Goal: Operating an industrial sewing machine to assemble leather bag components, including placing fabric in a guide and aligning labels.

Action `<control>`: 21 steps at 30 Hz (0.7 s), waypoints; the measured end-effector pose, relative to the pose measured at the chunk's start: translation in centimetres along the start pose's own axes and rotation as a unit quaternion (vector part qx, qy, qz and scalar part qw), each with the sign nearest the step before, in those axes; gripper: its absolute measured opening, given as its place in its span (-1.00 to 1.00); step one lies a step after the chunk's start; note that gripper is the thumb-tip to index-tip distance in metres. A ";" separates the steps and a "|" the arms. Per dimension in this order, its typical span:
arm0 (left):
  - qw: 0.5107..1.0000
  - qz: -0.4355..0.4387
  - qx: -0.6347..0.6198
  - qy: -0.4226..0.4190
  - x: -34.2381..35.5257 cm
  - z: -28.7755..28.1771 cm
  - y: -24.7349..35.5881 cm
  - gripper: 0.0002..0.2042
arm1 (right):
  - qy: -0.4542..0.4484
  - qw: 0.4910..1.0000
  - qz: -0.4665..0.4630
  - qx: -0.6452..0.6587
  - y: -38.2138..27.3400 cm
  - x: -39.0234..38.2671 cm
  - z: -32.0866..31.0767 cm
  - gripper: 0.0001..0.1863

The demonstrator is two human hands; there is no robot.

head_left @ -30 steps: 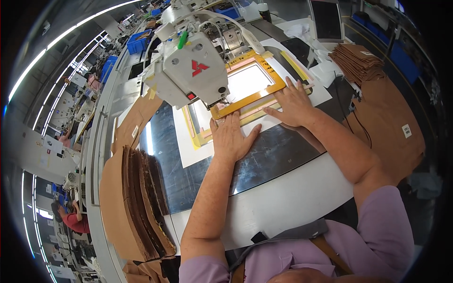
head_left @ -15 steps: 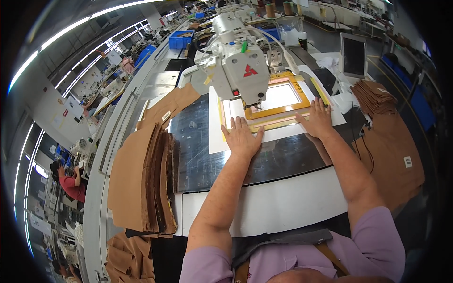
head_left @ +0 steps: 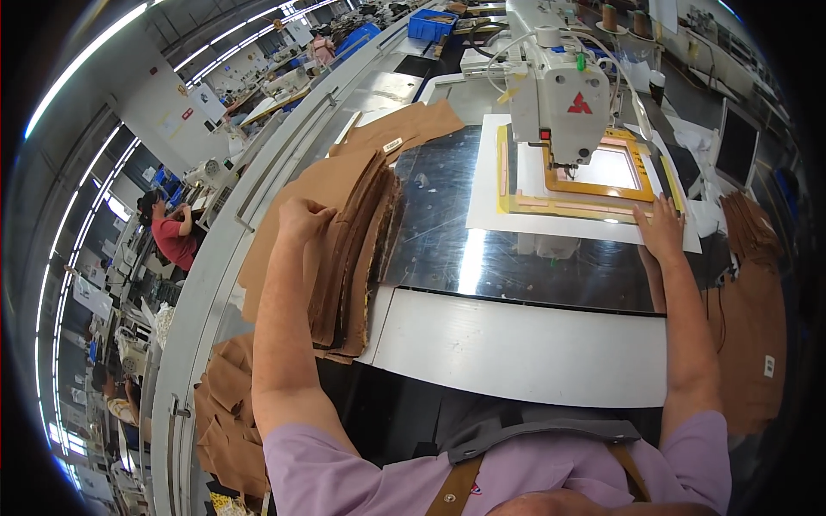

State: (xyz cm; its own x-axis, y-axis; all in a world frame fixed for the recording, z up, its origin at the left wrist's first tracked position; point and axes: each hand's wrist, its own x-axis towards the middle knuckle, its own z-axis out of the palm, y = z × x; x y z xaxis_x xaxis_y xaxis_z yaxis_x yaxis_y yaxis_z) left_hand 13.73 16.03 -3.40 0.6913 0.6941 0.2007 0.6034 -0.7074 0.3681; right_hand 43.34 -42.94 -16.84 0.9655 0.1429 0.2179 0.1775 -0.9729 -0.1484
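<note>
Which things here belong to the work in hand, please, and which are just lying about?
In use:
- left hand on the brown fabric stack
- right hand on the yellow frame
- sewing machine

Lying about:
- blue crate
- monitor
- brown pieces at right

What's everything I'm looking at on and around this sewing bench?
sewing machine: one, white, at the back of the table
yellow frame: one, on a white board under the machine
metal plate: one, shiny, mid-table
brown fabric stack: one pile, left of the plate
brown pieces: more, at the right edge
blue bins: a few, far back
other workers: several, at the left
left hand: on the fabric stack
right hand: flat by the frame's corner
</note>
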 end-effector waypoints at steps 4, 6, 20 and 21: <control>0.994 0.074 0.045 0.063 0.5 1.5 -1.0 -0.83 | 0.019 1.000 -0.013 0.004 0.7 -0.1 0.5 -0.23; 0.993 0.072 0.055 0.078 0.6 2.1 -0.2 -0.84 | 0.027 1.000 -0.012 0.008 1.5 -0.2 0.8 -0.24; 0.997 0.063 -0.041 0.037 0.8 1.5 -1.0 -0.81 | 0.041 0.998 -0.037 0.020 2.0 -0.1 0.9 -0.34; 0.997 0.063 -0.043 0.035 0.9 1.6 -0.6 -0.81 | 0.043 0.998 -0.036 0.024 2.3 0.0 1.2 -0.34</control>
State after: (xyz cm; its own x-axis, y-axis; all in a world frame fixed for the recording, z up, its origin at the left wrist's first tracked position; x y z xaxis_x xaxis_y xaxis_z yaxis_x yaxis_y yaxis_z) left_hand 14.61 16.88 -4.91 0.7281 0.6108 0.3111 0.4756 -0.7770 0.4124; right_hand 43.98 -44.92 -18.28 0.9306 0.1934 0.3109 0.2563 -0.9505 -0.1757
